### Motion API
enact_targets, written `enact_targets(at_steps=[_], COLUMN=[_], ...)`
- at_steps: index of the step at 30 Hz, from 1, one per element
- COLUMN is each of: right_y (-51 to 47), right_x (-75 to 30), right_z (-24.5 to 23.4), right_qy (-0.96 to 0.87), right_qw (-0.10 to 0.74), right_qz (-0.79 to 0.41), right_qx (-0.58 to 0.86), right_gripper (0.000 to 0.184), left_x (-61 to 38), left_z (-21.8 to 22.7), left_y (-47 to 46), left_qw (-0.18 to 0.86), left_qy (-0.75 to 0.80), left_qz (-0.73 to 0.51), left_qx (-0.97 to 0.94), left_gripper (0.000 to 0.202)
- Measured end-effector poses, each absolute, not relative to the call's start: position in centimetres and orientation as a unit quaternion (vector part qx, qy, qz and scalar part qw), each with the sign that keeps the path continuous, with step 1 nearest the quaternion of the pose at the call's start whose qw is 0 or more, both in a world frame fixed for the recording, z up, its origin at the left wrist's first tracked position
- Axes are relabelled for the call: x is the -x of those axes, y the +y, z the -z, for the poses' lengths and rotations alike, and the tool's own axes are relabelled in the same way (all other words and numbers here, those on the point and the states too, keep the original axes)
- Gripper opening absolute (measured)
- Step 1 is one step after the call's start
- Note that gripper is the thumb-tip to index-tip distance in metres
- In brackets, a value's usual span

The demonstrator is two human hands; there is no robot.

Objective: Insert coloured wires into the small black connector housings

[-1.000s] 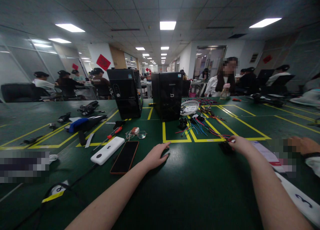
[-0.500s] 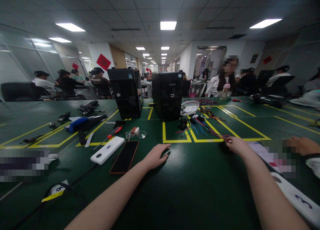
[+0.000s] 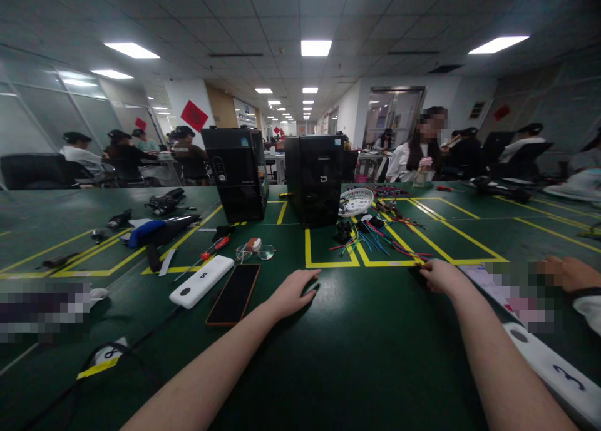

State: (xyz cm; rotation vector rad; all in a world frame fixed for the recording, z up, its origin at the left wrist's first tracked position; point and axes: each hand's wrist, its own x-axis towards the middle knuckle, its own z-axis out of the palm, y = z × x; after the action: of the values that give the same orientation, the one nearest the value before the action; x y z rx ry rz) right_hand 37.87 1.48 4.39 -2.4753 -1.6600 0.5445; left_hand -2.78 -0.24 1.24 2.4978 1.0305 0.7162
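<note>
My left hand point(image 3: 293, 291) lies on the green table point(image 3: 366, 349), fingers stretched forward and holding nothing. A dark phone point(image 3: 233, 294) with a brown edge is to its left. On the other side, my right hand point(image 3: 439, 277) is closed just above the table, its fingertips pinched together. Something small and dark shows at those fingertips, too small to make out. Just beyond them end the red, blue and green wires point(image 3: 375, 238), spread over yellow tape lines. Black connectors point(image 3: 344, 232) sit at the left of that bundle.
Two black computer cases point(image 3: 237, 177) stand at the middle back, with a white basket point(image 3: 357, 201) beside the right one. Glasses point(image 3: 267, 252), a red screwdriver point(image 3: 215, 248) and a white power strip point(image 3: 201, 282) lie left. Another person's hand point(image 3: 570, 273) is at the right.
My right hand has shifted slightly right and its grip looks different. The dark piece below it no longer shows, and the wires end just beyond the fingers. My left hand is still.
</note>
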Motion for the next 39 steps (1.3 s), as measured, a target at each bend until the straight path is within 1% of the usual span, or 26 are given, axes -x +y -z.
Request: enact_targets(at_steps=[2, 4, 8, 10, 14, 17, 28, 33, 39], right_y=[1.4, 1.3, 1.1, 1.0, 0.7, 0.6, 1.0, 1.0, 0.5], right_x=[-38.3, -38.7, -38.8, -38.7, -38.5, -38.2, -37.4, -38.1, -39.8], right_z=[-4.4, -4.6, -5.2, -5.3, -5.5, -5.7, -4.8, -4.7, -5.0], right_qy=[-0.517, -0.497, -0.494, -0.509, -0.54, -0.538, -0.549, -0.546, -0.528], right_qw=[0.091, 0.114, 0.107, 0.088, 0.055, 0.055, 0.073, 0.101, 0.132], right_qz=[-0.214, -0.213, -0.186, -0.156, -0.036, -0.001, 0.008, 0.021, 0.028], right_qx=[0.824, 0.833, 0.843, 0.842, 0.839, 0.841, 0.833, 0.831, 0.838], right_gripper=[0.026, 0.027, 0.027, 0.026, 0.029, 0.032, 0.025, 0.025, 0.029], left_x=[2.8, 2.7, 2.7, 2.7, 2.7, 2.6, 2.6, 2.6, 2.7], left_z=[-1.2, -1.2, -1.4, -1.5, -1.6, -1.4, -1.3, -1.3, -1.4], left_y=[-0.2, -0.2, -0.3, -0.4, -0.4, -0.3, -0.3, -0.2, -0.3], left_qw=[0.171, 0.174, 0.18, 0.181, 0.181, 0.177, 0.167, 0.154, 0.151], left_qy=[0.364, 0.366, 0.363, 0.363, 0.366, 0.366, 0.36, 0.355, 0.356], left_qz=[-0.252, -0.251, -0.251, -0.251, -0.246, -0.247, -0.246, -0.24, -0.237], left_qx=[-0.88, -0.879, -0.879, -0.879, -0.879, -0.88, -0.884, -0.89, -0.891], left_gripper=[0.049, 0.049, 0.048, 0.048, 0.048, 0.048, 0.044, 0.038, 0.036])
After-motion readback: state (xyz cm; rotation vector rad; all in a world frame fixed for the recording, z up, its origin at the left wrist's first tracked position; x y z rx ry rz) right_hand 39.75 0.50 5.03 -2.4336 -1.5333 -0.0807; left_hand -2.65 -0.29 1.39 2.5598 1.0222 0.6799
